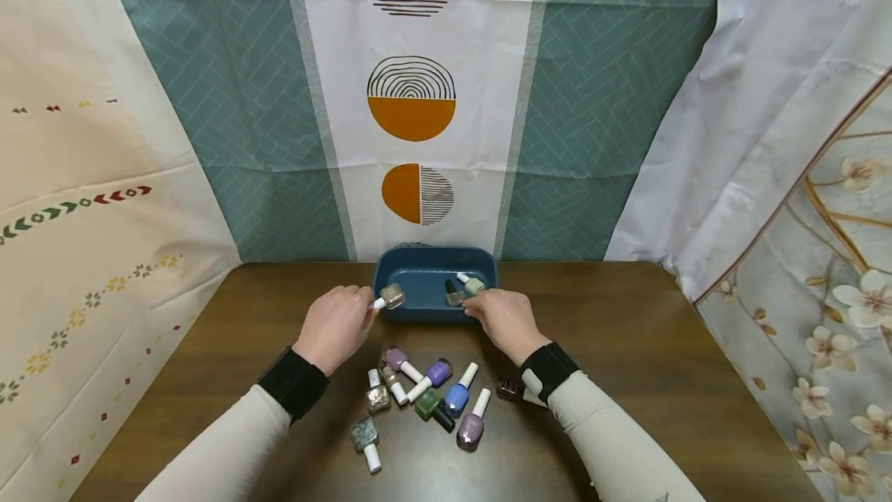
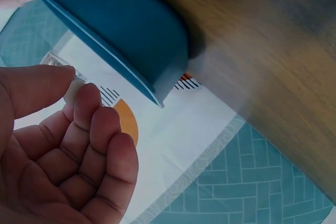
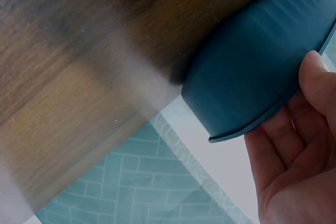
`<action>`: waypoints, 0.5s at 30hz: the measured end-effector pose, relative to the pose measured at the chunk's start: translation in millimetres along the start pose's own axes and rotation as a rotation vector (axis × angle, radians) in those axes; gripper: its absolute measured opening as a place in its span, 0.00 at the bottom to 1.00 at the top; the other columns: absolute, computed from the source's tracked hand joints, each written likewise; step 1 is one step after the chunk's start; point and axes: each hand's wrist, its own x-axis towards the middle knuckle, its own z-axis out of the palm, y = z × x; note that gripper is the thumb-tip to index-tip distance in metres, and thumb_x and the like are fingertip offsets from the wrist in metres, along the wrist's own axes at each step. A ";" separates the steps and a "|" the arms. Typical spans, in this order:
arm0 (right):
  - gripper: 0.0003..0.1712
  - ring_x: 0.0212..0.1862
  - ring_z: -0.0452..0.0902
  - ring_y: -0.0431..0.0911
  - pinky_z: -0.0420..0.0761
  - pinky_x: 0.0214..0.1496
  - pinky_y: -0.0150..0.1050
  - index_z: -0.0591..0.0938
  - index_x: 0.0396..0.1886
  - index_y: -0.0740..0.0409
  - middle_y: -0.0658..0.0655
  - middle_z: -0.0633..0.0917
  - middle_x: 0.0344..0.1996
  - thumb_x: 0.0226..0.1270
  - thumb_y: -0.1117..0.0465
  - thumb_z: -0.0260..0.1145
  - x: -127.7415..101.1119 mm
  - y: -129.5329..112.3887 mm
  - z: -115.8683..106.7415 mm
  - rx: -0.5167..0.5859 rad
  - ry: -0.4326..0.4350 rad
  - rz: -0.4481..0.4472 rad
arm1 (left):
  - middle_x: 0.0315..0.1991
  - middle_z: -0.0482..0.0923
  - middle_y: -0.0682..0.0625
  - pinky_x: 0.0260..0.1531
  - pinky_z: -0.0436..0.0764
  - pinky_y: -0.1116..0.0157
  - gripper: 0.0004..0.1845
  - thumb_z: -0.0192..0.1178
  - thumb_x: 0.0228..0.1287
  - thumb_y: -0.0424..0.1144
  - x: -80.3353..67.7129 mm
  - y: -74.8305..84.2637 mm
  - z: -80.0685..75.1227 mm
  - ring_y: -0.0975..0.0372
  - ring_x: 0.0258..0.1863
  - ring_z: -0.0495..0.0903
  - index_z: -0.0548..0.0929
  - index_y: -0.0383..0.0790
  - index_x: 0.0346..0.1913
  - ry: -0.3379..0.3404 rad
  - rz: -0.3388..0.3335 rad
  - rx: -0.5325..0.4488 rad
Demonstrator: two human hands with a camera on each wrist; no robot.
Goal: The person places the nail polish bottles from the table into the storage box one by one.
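My left hand (image 1: 339, 325) pinches a glittery nail polish bottle (image 1: 393, 296) by its white cap, thumb against fingertips. The bottle overlaps the left end of a blue bin (image 1: 435, 317) in the head view; in the left wrist view, part of its clear glass shows beyond my thumb. My right hand (image 1: 505, 320) grips the bin's rim at the front right, thumb (image 3: 313, 69) on the outer wall and fingers curled over the edge. Inside the bin lie a black-capped nail polish bottle (image 1: 454, 298) and a pale green one (image 1: 475, 285) with a white cap.
Several nail polish bottles lie on the wooden table (image 1: 300, 440) in front of the bin, among them a green bottle (image 1: 427, 404), a blue bottle (image 1: 456, 399) and a mauve bottle (image 1: 470, 431). A dark bottle (image 1: 509, 389) lies partly behind my right wrist. Curtains hang behind.
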 end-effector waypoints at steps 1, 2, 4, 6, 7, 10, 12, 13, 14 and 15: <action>0.06 0.36 0.90 0.48 0.85 0.33 0.48 0.97 0.47 0.48 0.51 0.94 0.35 0.76 0.59 0.77 -0.4 -0.1 0.3 -0.002 0.000 0.000 | 0.24 0.79 0.46 0.24 0.79 0.57 0.12 0.79 0.65 0.31 1.3 0.3 1.2 0.53 0.24 0.77 0.84 0.36 0.32 0.000 0.000 0.003; 0.06 0.36 0.89 0.48 0.85 0.32 0.48 0.97 0.47 0.48 0.51 0.93 0.35 0.76 0.59 0.77 -0.6 0.0 0.8 -0.004 -0.001 -0.002 | 0.23 0.78 0.46 0.24 0.78 0.57 0.12 0.79 0.65 0.32 3.0 0.6 2.3 0.53 0.24 0.76 0.84 0.36 0.32 -0.002 -0.002 0.005; 0.06 0.36 0.89 0.48 0.85 0.32 0.48 0.97 0.46 0.47 0.51 0.93 0.34 0.76 0.59 0.77 -0.7 0.5 1.6 -0.006 -0.004 -0.001 | 0.24 0.79 0.47 0.24 0.78 0.57 0.11 0.79 0.66 0.32 7.2 1.4 3.9 0.54 0.24 0.76 0.84 0.35 0.33 -0.013 -0.008 0.012; 0.06 0.35 0.89 0.48 0.85 0.32 0.48 0.97 0.46 0.47 0.51 0.93 0.34 0.76 0.59 0.77 -0.6 1.1 2.0 -0.010 -0.006 0.002 | 0.24 0.79 0.46 0.24 0.78 0.57 0.11 0.78 0.67 0.33 12.7 2.2 5.8 0.54 0.24 0.76 0.85 0.35 0.34 -0.032 -0.015 0.019; 0.06 0.35 0.89 0.49 0.85 0.32 0.48 0.97 0.46 0.47 0.51 0.93 0.34 0.76 0.59 0.77 -0.3 1.4 2.0 -0.009 -0.008 0.004 | 0.24 0.79 0.46 0.24 0.79 0.58 0.10 0.78 0.67 0.33 15.8 2.7 6.9 0.54 0.24 0.76 0.85 0.35 0.34 -0.043 -0.017 0.024; 0.06 0.37 0.89 0.49 0.85 0.33 0.48 0.97 0.47 0.48 0.52 0.93 0.35 0.76 0.59 0.77 0.0 1.9 2.1 -0.012 -0.010 0.011 | 0.25 0.80 0.46 0.25 0.80 0.57 0.10 0.78 0.68 0.33 23.4 3.4 10.8 0.54 0.24 0.77 0.85 0.34 0.34 -0.062 -0.013 0.036; 0.06 0.37 0.90 0.48 0.86 0.33 0.48 0.97 0.47 0.48 0.51 0.93 0.35 0.75 0.59 0.77 -0.1 1.8 2.4 -0.014 -0.007 0.011 | 0.25 0.80 0.46 0.25 0.80 0.56 0.11 0.78 0.68 0.33 26.2 3.5 14.4 0.53 0.25 0.79 0.84 0.35 0.33 -0.059 -0.008 0.040; 0.06 0.37 0.90 0.48 0.86 0.34 0.48 0.97 0.47 0.48 0.51 0.94 0.36 0.75 0.59 0.77 -0.1 1.8 2.8 -0.014 -0.006 0.010 | 0.25 0.80 0.46 0.25 0.81 0.56 0.11 0.78 0.67 0.33 27.0 3.3 16.6 0.52 0.25 0.79 0.84 0.35 0.33 -0.057 -0.007 0.041; 0.06 0.37 0.90 0.48 0.86 0.34 0.48 0.97 0.47 0.48 0.51 0.94 0.36 0.75 0.59 0.77 -0.2 1.7 3.2 -0.014 -0.003 0.007 | 0.24 0.80 0.45 0.25 0.81 0.55 0.11 0.78 0.67 0.33 27.5 3.2 18.6 0.52 0.25 0.79 0.84 0.35 0.33 -0.054 -0.008 0.038; 0.06 0.38 0.90 0.48 0.86 0.34 0.48 0.97 0.47 0.47 0.51 0.94 0.36 0.75 0.59 0.77 -0.3 1.6 3.5 -0.014 -0.004 0.007 | 0.24 0.80 0.45 0.25 0.81 0.54 0.11 0.78 0.67 0.33 27.9 3.2 20.8 0.51 0.25 0.80 0.83 0.35 0.32 -0.055 -0.012 0.035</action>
